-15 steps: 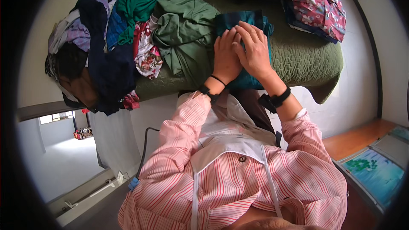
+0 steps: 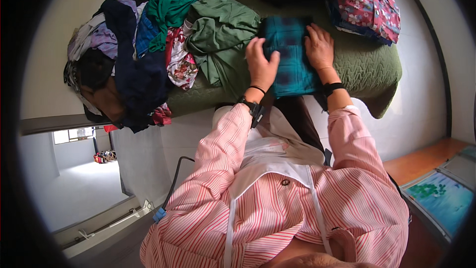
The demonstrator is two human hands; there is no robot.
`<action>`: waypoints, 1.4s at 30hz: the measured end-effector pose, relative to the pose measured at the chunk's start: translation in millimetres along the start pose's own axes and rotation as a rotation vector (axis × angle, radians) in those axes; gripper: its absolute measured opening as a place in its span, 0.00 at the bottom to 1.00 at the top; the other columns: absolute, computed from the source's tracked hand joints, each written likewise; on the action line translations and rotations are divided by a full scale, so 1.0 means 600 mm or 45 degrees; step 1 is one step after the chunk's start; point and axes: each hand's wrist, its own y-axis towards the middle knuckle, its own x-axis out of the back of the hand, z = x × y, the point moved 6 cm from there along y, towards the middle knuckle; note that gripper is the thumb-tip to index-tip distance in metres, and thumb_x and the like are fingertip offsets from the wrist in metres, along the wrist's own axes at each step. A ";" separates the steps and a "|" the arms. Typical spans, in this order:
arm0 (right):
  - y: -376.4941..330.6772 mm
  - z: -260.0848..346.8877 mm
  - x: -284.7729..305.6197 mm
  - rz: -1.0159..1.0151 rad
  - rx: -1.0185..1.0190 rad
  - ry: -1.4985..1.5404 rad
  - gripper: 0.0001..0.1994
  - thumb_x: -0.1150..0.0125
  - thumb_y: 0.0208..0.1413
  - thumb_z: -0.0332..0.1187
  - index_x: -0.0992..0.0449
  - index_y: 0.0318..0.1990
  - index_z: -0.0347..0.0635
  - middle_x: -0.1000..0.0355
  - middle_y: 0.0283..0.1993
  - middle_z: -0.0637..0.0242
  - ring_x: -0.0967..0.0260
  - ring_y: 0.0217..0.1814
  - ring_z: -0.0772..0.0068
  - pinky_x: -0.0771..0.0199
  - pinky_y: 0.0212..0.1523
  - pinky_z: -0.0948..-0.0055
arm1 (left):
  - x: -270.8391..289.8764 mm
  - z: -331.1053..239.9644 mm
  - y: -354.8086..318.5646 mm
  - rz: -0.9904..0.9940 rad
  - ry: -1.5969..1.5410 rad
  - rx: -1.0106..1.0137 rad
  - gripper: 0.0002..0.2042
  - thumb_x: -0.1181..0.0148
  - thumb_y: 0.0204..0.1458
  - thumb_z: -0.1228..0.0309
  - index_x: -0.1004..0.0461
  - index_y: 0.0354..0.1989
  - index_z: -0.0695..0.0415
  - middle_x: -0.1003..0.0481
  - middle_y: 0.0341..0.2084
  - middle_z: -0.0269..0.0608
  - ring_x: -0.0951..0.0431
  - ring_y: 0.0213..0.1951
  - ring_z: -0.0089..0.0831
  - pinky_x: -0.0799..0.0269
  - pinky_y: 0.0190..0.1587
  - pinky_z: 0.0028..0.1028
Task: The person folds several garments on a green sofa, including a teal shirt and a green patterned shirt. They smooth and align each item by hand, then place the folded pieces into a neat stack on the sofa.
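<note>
Head view: folded teal plaid cloth (image 2: 290, 62) lies on the green quilted cover (image 2: 369, 72); left hand (image 2: 263, 64) at its left edge, thumb apart, right hand (image 2: 320, 48) loose along the right, neither visibly gripping. Probably light, soft, floppy; best held by both side edges.

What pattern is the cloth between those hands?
The cloth is teal plaid, clearest in the head view.

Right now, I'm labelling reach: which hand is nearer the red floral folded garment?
Right. The right hand is at the right edge of the teal plaid cloth, left of and apart from the floral garment; the left hand is farther, at the cloth's left edge.
</note>
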 end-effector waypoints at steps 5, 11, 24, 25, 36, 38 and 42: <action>0.012 -0.017 0.058 0.054 0.047 0.149 0.20 0.38 0.52 0.38 0.26 0.54 0.49 0.29 0.56 0.64 0.35 0.58 0.55 0.35 0.56 0.58 | -0.030 0.104 -0.019 0.541 -0.754 1.010 0.23 0.31 0.49 0.62 0.30 0.48 0.65 0.23 0.37 0.40 0.24 0.33 0.27 0.26 0.36 0.27; -0.002 -0.136 0.095 -0.033 -0.034 -0.067 0.16 0.40 0.52 0.37 0.25 0.50 0.49 0.28 0.51 0.64 0.34 0.53 0.54 0.33 0.51 0.57 | -0.053 0.031 -0.015 0.971 -1.250 1.307 0.21 0.34 0.53 0.66 0.27 0.53 0.61 0.22 0.47 0.39 0.22 0.47 0.31 0.24 0.51 0.35; -0.030 -0.175 0.063 0.026 -0.145 -0.101 0.19 0.42 0.52 0.37 0.27 0.53 0.49 0.30 0.55 0.66 0.35 0.53 0.56 0.36 0.52 0.58 | -0.045 -0.082 0.038 1.022 -1.921 1.749 0.20 0.38 0.54 0.73 0.30 0.55 0.64 0.23 0.48 0.48 0.21 0.48 0.41 0.27 0.56 0.43; -0.031 -0.175 0.064 0.019 -0.150 -0.080 0.19 0.42 0.52 0.37 0.27 0.53 0.49 0.30 0.55 0.66 0.35 0.53 0.56 0.36 0.52 0.58 | -0.036 -0.091 0.066 1.013 -1.954 1.701 0.20 0.39 0.55 0.71 0.30 0.55 0.64 0.23 0.49 0.48 0.21 0.48 0.41 0.26 0.56 0.43; -0.025 -0.175 0.069 -0.019 -0.136 -0.025 0.19 0.43 0.51 0.36 0.27 0.52 0.46 0.30 0.55 0.62 0.35 0.51 0.54 0.35 0.51 0.58 | -0.165 -0.150 0.467 0.151 -2.408 1.139 0.13 0.42 0.58 0.68 0.25 0.50 0.57 0.23 0.49 0.43 0.25 0.52 0.43 0.33 0.60 0.48; -0.025 -0.182 0.070 -0.026 -0.154 -0.025 0.19 0.43 0.51 0.37 0.27 0.52 0.46 0.30 0.55 0.62 0.35 0.51 0.54 0.36 0.52 0.58 | -0.236 -0.141 0.466 -0.006 -2.344 1.155 0.12 0.42 0.57 0.69 0.25 0.49 0.56 0.23 0.49 0.42 0.25 0.51 0.43 0.32 0.58 0.47; -0.024 -0.175 0.062 -0.030 -0.130 -0.027 0.19 0.42 0.51 0.37 0.27 0.52 0.46 0.30 0.56 0.62 0.35 0.51 0.54 0.36 0.52 0.58 | -0.380 -0.024 0.389 -0.112 -2.263 1.464 0.13 0.41 0.57 0.68 0.26 0.49 0.55 0.24 0.48 0.43 0.25 0.49 0.44 0.29 0.54 0.48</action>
